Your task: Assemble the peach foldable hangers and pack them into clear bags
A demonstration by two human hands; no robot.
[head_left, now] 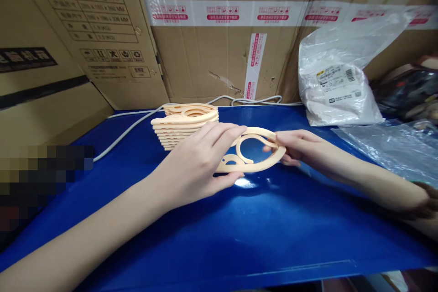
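Note:
A beige plastic folding clothes hanger (262,164) is held level above the blue table, its curved hook folded inside its rounded frame. My left hand (205,159) grips its left end, fingers over the top and thumb along the near edge. At the right end, my right hand (290,146) pinches the frame between thumb and fingers; some of those fingers are hidden behind it. Just beyond my left hand stands a neat stack of matching folded hangers (185,121), partly covered by that hand.
Cardboard boxes (212,54) wall off the back and left of the blue table (239,237). A white cable (130,134) runs along the rear. At the back right sits a white plastic parcel bag (338,86), with clear plastic film (386,146) in front of it.

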